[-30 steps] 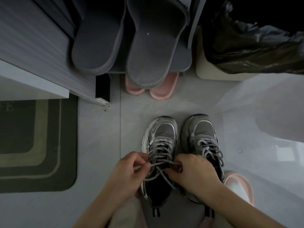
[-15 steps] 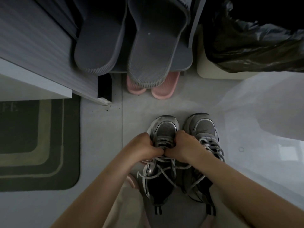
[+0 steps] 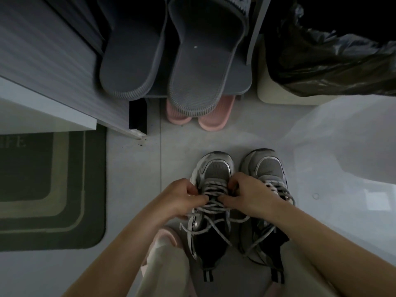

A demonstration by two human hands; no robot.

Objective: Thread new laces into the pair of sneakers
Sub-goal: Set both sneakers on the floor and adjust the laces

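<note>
The left sneaker (image 3: 216, 168) and the right sneaker (image 3: 269, 166) are stood side by side on the floor (image 3: 132, 179), toes pointed away, so that both tongues are laid open to view from above. The left sneaker is the one being worked. A pale lace (image 3: 211, 205) is crossed over its lower eyelets, and the loose ends are left trailing across the dark opening toward the heel. The left hand (image 3: 182, 198) is curled, with thumb and fingertips pinched on the lace at the left eyelet row. The right hand (image 3: 250, 196) is curled likewise on the opposite row, seemingly on the same crossing, though this is left unsure by the dim light. The lace is judged to be held from both sides so that slack can be drawn out evenly.
</note>
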